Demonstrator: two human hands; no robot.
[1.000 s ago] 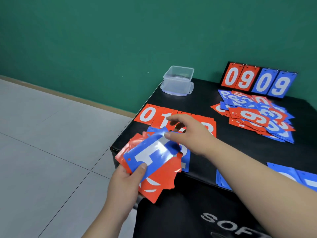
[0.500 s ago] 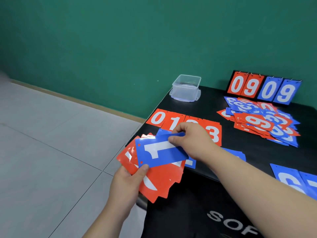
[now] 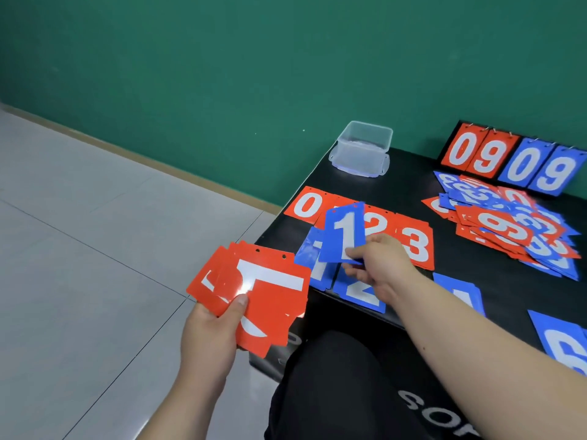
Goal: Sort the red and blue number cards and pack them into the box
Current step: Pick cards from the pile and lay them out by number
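My left hand (image 3: 211, 331) grips a fanned stack of red number cards (image 3: 263, 293) just off the table's near-left corner. My right hand (image 3: 378, 265) pinches a blue card showing 1 (image 3: 344, 231) by its lower edge and holds it upright over the table. Below it lie blue cards in a row, among them a blue 2 (image 3: 362, 292). Behind them is a row of red cards 0 (image 3: 306, 205), 2 and 3 (image 3: 416, 244). A mixed heap of red and blue cards (image 3: 508, 223) lies at the right. The clear plastic box (image 3: 363, 147) stands open at the table's far-left corner.
A flip scoreboard (image 3: 514, 163) reading 0 9 0 9 stands at the back right against the green wall. More blue cards (image 3: 562, 341) lie at the near right edge of the black table (image 3: 409, 173). Grey floor tiles lie to the left.
My right hand has pulled the blue 1 card off the stack in my left hand and carried it right over the table, leaving a red card on top of the stack.
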